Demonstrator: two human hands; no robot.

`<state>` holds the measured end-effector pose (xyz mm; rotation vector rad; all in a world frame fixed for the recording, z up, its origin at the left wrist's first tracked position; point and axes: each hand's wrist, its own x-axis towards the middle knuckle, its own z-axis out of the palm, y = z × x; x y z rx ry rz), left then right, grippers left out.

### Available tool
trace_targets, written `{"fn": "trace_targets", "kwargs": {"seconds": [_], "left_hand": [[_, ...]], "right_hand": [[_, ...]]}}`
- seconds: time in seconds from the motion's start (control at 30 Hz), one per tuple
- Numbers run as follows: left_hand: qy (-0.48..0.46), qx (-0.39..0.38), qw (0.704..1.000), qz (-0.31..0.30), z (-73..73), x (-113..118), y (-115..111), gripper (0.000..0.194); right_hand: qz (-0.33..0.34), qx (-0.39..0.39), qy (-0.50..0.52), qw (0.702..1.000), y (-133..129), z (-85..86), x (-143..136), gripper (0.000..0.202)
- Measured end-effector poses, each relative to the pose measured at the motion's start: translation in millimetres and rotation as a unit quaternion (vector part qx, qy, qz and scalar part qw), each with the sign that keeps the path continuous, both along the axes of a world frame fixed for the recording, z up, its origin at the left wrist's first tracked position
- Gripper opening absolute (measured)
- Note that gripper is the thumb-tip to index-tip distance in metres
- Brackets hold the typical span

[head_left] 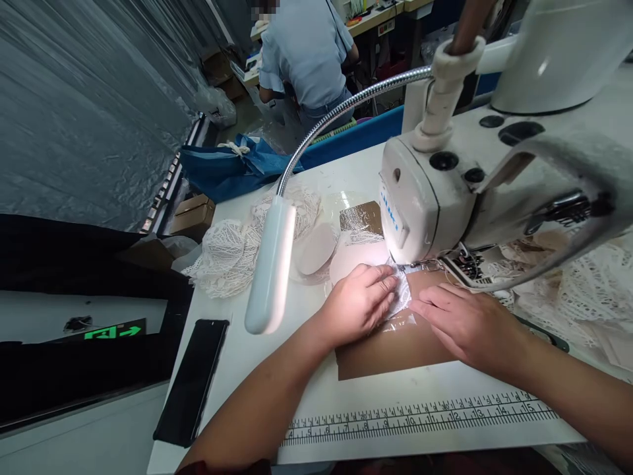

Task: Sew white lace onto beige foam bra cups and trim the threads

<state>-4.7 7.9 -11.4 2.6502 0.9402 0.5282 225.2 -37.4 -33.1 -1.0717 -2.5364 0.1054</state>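
Observation:
Under the head of a white sewing machine (408,198) lies a small piece of white lace (401,297), on a brown sheet (366,359) that covers part of the table. My left hand (360,302) presses on the lace from the left, its fingers close together. At the lace's right edge, my right hand (457,320) has its fingers together, with the tips touching the edge. The needle area is mostly hidden behind the machine head. A pale round pad (317,249) rests left of the machine, beside white lace pieces (225,254).
A lamp (271,270) on a bendable metal neck hangs over the table's left part. A black phone (192,382) lies at the left edge. A printed ruler (410,422) runs along the front. More lace (578,297) is heaped at right. A person (309,56) sits beyond the table.

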Motion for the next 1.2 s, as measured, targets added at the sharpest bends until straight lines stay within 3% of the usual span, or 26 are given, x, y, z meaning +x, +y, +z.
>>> {"fn": "trace_targets", "kwargs": {"seconds": [0.2,0.4,0.7,0.83,1.07,1.2], "left_hand": [[0.064,0.063,0.995,-0.038,-4.5,5.4,-1.3,0.037],[0.079,0.079,0.992,-0.054,-3.8,4.9,1.5,0.039],[0.099,0.075,0.991,-0.047,-4.0,1.0,6.2,0.038],[0.106,0.075,0.991,-0.029,-2.7,-0.3,8.8,0.038],[0.089,0.087,0.992,-0.006,-6.8,-1.0,15.2,0.038],[0.097,0.090,0.991,0.009,-7.7,-0.4,16.0,0.038]], "right_hand": [[-0.004,-0.004,0.009,1.000,-0.3,-2.8,-0.1,0.032],[0.003,0.019,-0.001,1.000,2.6,3.4,0.1,0.032],[-0.057,0.074,-0.015,0.996,7.3,-15.0,-1.3,0.041],[-0.105,0.097,-0.048,0.989,9.5,-13.5,-5.2,0.040],[-0.108,0.148,-0.054,0.982,12.2,-14.8,-6.0,0.042],[-0.120,0.123,-0.039,0.984,10.7,-21.7,-2.9,0.043]]}}
